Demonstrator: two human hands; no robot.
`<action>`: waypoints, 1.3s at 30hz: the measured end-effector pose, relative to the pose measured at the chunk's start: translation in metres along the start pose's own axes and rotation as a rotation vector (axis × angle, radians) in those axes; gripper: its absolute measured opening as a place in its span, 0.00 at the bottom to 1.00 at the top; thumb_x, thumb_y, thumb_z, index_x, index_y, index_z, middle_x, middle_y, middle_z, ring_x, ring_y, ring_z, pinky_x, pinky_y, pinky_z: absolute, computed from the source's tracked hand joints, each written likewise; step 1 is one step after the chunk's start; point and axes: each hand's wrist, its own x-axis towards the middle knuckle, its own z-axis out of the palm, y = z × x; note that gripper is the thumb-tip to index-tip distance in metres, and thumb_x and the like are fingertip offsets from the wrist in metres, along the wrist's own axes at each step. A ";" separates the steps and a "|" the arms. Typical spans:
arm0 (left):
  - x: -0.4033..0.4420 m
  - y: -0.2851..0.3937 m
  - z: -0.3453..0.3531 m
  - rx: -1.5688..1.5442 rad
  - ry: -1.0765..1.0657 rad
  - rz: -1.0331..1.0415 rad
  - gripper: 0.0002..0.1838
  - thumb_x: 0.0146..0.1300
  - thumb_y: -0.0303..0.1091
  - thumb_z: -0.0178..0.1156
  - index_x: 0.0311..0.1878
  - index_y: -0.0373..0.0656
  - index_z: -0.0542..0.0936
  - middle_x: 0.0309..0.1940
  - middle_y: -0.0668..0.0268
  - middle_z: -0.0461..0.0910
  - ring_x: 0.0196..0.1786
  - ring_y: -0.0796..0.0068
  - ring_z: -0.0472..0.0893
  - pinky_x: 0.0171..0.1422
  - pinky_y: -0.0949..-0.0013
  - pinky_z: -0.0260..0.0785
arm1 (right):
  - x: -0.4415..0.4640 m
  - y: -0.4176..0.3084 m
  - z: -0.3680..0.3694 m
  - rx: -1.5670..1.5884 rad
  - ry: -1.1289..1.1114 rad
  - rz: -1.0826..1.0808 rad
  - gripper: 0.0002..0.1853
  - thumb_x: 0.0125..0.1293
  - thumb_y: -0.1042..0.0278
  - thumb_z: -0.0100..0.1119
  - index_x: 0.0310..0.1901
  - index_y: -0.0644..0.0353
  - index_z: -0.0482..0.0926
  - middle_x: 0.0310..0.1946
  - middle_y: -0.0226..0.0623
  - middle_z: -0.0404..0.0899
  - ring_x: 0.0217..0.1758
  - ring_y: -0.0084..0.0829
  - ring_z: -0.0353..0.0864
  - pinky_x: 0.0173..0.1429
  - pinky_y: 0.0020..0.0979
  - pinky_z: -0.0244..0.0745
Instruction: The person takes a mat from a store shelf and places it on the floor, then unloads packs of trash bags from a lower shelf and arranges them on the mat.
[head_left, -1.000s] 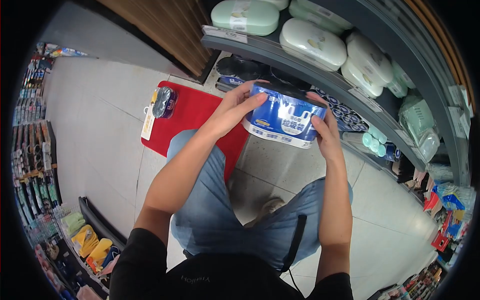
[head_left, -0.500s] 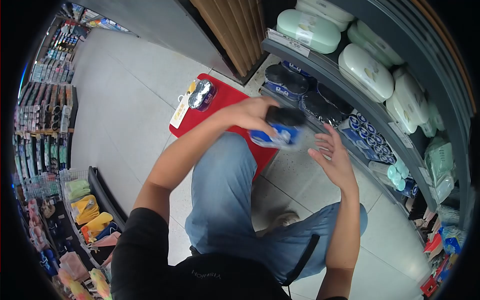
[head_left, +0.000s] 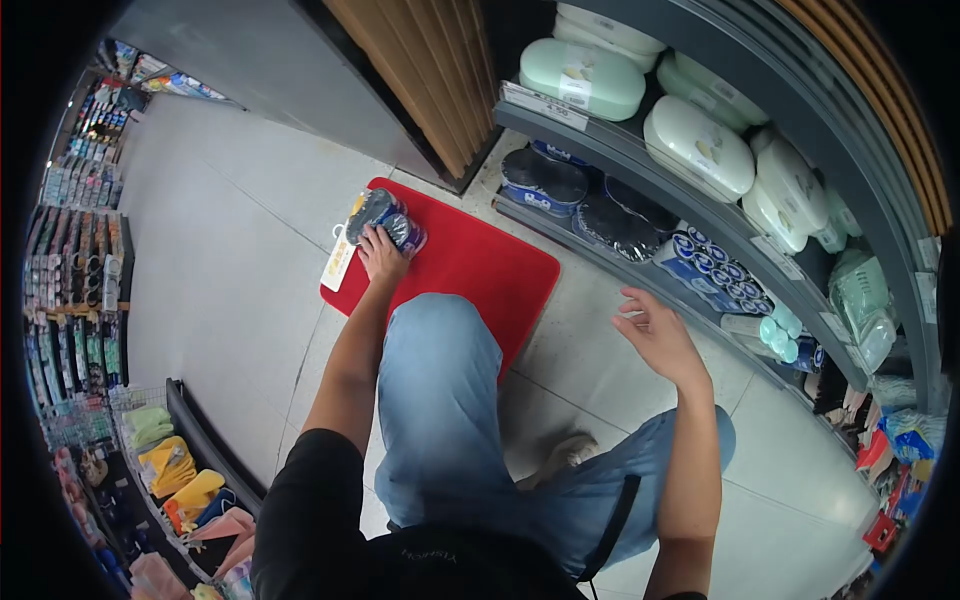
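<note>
My left hand (head_left: 383, 257) is at the far-left part of the red mat (head_left: 478, 262), its fingers resting on the near end of a dark-topped blue pack (head_left: 407, 234). Another dark-topped pack (head_left: 374, 208) sits right beside it, above my fingertips. A white tag (head_left: 340, 262) lies at the mat's left edge. Over the floor to the right, my right hand (head_left: 655, 335) hangs with its fingers apart and nothing in them.
A low shelf at the right holds blue packs (head_left: 543, 182) and several small rolls (head_left: 715, 268). Above it stand white and green cases (head_left: 698, 147). A wood-slatted panel (head_left: 425, 80) rises behind the mat. Yellow cloths (head_left: 168, 466) fill a rack at lower left.
The blue pack that both hands held has moved left and down onto the mat beside the other pack, under my left hand. My right hand let go of it and is now lower.
</note>
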 end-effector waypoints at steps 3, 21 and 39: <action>-0.003 0.004 0.013 0.048 0.044 0.011 0.51 0.66 0.58 0.59 0.79 0.34 0.49 0.80 0.45 0.44 0.80 0.38 0.47 0.80 0.40 0.47 | -0.003 0.001 -0.001 -0.006 0.009 0.006 0.25 0.67 0.59 0.66 0.61 0.62 0.74 0.49 0.49 0.83 0.46 0.40 0.86 0.51 0.37 0.80; 0.010 0.121 -0.103 -0.368 0.001 0.600 0.27 0.59 0.43 0.69 0.58 0.38 0.76 0.61 0.53 0.74 0.63 0.51 0.74 0.65 0.55 0.71 | -0.001 0.007 -0.012 -0.091 0.029 -0.027 0.25 0.68 0.57 0.63 0.60 0.64 0.75 0.45 0.50 0.84 0.48 0.46 0.85 0.53 0.41 0.78; -0.025 0.221 -0.191 -0.055 0.290 1.130 0.43 0.41 0.33 0.78 0.64 0.42 0.71 0.61 0.58 0.71 0.65 0.55 0.70 0.70 0.54 0.63 | -0.003 0.021 -0.009 -0.092 0.093 -0.042 0.21 0.67 0.58 0.65 0.56 0.64 0.78 0.43 0.47 0.86 0.46 0.44 0.86 0.52 0.39 0.80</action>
